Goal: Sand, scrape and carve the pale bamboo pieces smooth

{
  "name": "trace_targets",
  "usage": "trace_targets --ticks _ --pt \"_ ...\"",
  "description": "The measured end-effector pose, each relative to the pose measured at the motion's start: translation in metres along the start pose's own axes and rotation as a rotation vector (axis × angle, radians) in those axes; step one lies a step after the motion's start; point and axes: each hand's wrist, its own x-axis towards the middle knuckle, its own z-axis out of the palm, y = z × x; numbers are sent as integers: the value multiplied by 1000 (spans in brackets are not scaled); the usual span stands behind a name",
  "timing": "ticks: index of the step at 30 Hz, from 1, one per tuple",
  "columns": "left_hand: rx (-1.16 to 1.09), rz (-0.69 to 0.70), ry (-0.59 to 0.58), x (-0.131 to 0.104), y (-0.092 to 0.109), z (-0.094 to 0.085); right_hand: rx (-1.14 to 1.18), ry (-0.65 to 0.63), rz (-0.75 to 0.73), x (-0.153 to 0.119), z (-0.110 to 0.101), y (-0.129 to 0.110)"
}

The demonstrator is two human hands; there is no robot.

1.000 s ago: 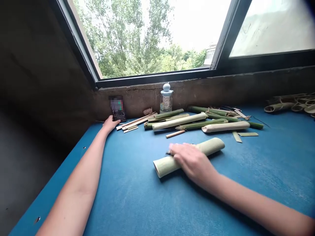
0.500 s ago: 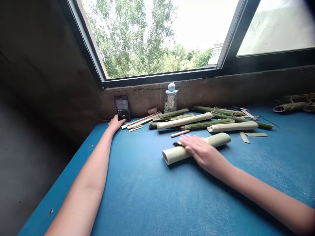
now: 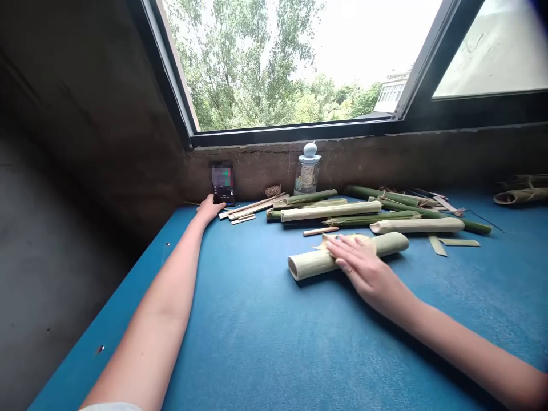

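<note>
My left hand (image 3: 209, 209) reaches to the wall and grips the lower left corner of a dark smartphone (image 3: 222, 178) standing upright there. Its thumb lies across the phone's bottom edge; the other fingers are partly hidden at the side. A peeled, pale green bamboo tube (image 3: 311, 264) lies on the blue table. My right hand (image 3: 357, 264) is on top of it, holding a thin yellowish sheet, probably sandpaper (image 3: 366, 242), against the tube. The sheet curves over the tube, with its edges showing past my fingers.
Behind the tube lie several green and peeled bamboo pieces (image 3: 329, 211), with thin strips (image 3: 252, 210) at their left. A lidded glass jar (image 3: 306, 174) stands by the wall under the window. More bamboo tubes (image 3: 520, 197) are at the far right. Flat bamboo slips (image 3: 460, 242) lie right of the tube.
My right hand has shifted slightly on the bamboo tube, and more of the yellowish sheet now shows. The left hand stays at the phone. The whole view has shifted a little.
</note>
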Motion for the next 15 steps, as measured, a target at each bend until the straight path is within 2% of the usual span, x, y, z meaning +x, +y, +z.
trace_targets --ticks 3,7,8,12,13,15 --pt "-12 2 1 2 -1 1 39 -47 -87 1 0 2" --pt "-30 3 0 5 -4 3 -24 52 109 5 -2 9" --pt "-34 3 -1 6 -4 4 -27 62 117 5 -2 7" --pt "-38 10 -8 7 -5 5 55 -43 -105 1 2 -9" --pt "-37 12 -9 7 -5 6 64 -53 -125 1 2 -8" --pt "-32 15 -11 7 -6 6 39 -10 -44 2 0 1"
